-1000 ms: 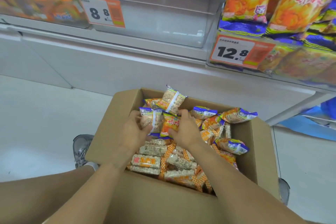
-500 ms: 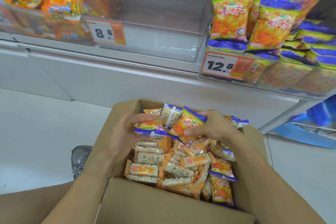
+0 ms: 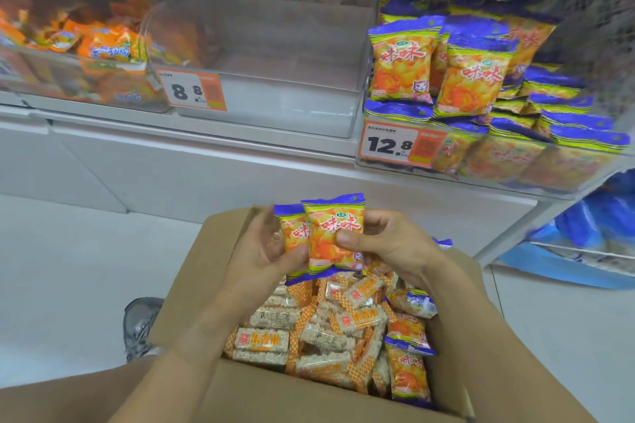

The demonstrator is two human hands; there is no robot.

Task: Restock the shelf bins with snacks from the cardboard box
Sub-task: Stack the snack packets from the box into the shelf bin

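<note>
– Both hands came up out of the cardboard box (image 3: pixel 220 261) since a second ago?
– Yes. Left hand (image 3: pixel 264 257) and right hand (image 3: pixel 388 244) each clamp fingers on two orange-purple snack packets (image 3: pixel 331 237), held upright above the box.
– Bins?
– Middle bin (image 3: pixel 275 106) holds nothing; right bin (image 3: pixel 515 161) stocked with matching packets.

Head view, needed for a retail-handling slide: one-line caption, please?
Both hands, left hand and right hand, hold purple-and-orange snack packets above the cardboard box.
</note>
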